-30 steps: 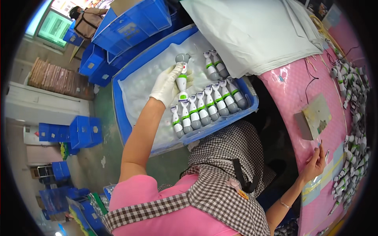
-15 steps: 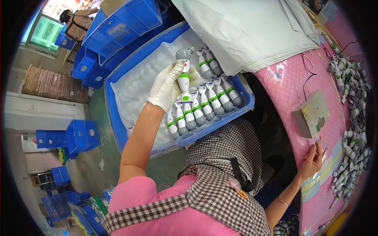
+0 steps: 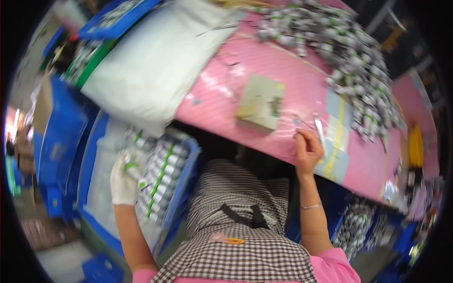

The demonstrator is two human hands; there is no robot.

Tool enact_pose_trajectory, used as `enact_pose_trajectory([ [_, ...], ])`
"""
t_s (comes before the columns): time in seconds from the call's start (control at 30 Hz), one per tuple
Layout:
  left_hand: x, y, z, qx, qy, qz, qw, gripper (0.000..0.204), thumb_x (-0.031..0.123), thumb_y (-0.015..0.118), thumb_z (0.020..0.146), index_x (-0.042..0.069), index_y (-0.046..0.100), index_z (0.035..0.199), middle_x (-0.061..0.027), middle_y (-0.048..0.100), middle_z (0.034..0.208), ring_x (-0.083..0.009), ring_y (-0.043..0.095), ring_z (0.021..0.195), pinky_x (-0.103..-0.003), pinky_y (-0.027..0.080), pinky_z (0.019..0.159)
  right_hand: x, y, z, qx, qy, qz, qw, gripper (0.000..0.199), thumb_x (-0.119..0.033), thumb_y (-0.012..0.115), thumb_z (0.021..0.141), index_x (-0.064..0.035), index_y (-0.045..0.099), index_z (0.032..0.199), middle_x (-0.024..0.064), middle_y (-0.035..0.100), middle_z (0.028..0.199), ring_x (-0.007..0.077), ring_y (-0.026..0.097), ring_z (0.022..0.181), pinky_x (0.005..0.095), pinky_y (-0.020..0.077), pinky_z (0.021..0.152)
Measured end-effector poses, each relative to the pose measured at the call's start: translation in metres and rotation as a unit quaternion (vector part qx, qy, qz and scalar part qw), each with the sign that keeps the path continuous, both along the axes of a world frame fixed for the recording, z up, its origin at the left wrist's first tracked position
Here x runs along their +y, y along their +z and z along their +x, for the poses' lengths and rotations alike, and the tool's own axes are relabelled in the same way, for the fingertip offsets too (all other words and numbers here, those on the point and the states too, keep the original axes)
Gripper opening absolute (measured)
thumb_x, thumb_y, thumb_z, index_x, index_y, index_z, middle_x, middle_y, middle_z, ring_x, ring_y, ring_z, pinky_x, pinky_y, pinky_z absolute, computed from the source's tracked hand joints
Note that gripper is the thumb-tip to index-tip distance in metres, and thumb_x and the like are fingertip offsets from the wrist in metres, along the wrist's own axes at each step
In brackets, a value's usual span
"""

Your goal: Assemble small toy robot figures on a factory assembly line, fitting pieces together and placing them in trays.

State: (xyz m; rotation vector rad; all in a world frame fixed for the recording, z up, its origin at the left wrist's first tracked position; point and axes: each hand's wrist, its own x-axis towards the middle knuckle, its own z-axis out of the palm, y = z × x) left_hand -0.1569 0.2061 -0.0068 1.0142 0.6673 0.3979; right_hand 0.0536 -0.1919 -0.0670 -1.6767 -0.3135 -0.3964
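Observation:
My left hand (image 3: 121,184), in a white glove, is closed around a white handheld device (image 3: 133,170) with a green band. It is over a blue crate (image 3: 192,155) at the left, beside a row of similar white, green and grey devices (image 3: 163,177) lying on white sheeting. My bare right hand (image 3: 309,148) hovers at the pink-covered table (image 3: 212,106), thumb and fingers pinched together. Whatever they pinch is too small and blurred to name. Just beyond the fingers lies a slim silver tool (image 3: 318,126).
A greyish box-shaped block (image 3: 260,104) stands on the table, left of my right hand. A large heap of devices (image 3: 325,37) covers the far side. White sheets (image 3: 146,61) overhang the table's left end. Blue bins (image 3: 61,141) stand left; another load (image 3: 356,226) sits below the table's edge.
The view has swung right toward the table, blurring the picture. My left hand still has the device, now lower and close to the crate's row. My right hand stays pinched at the table.

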Motion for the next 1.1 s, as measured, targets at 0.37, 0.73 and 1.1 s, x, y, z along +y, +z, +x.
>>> enact_pose_trajectory([
  [0.37,-0.052,-0.005,0.089,-0.179,-0.163,-0.14,0.96,0.033,0.027,0.054,0.091,0.002,0.053,0.112,-0.0112,0.059,0.103,-0.0239,0.058,0.093,-0.039,0.049,0.082,-0.017,0.031,0.035,0.034,-0.218,-0.538,0.814,0.017,-0.027,0.064,0.083,-0.0117,0.062,0.09,0.0072,0.054,0.1,0.029,0.051,0.096,0.0471,0.0402,0.08],
  [0.73,-0.132,0.007,0.135,-0.227,-0.147,-0.137,0.953,0.029,0.014,0.053,0.094,0.003,0.047,0.12,-0.0116,0.056,0.105,-0.0251,0.058,0.098,-0.044,0.047,0.093,-0.049,0.018,0.027,-0.103,-0.237,-0.308,0.915,0.017,-0.016,0.064,0.082,-0.0074,0.065,0.096,0.0089,0.06,0.096,0.0282,0.054,0.091,0.0396,0.041,0.078],
  [1.1,-0.257,0.023,0.174,-0.147,-0.326,-0.134,0.924,0.03,0.03,0.049,0.097,0.008,0.046,0.117,-0.0064,0.056,0.095,-0.0136,0.055,0.072,-0.028,0.048,0.059,-0.079,0.032,0.039,0.026,-0.115,-0.378,0.918,0.019,-0.015,0.067,0.079,0.0011,0.065,0.09,0.0162,0.064,0.079,0.0316,0.062,0.071,0.0406,0.0471,0.064],
])
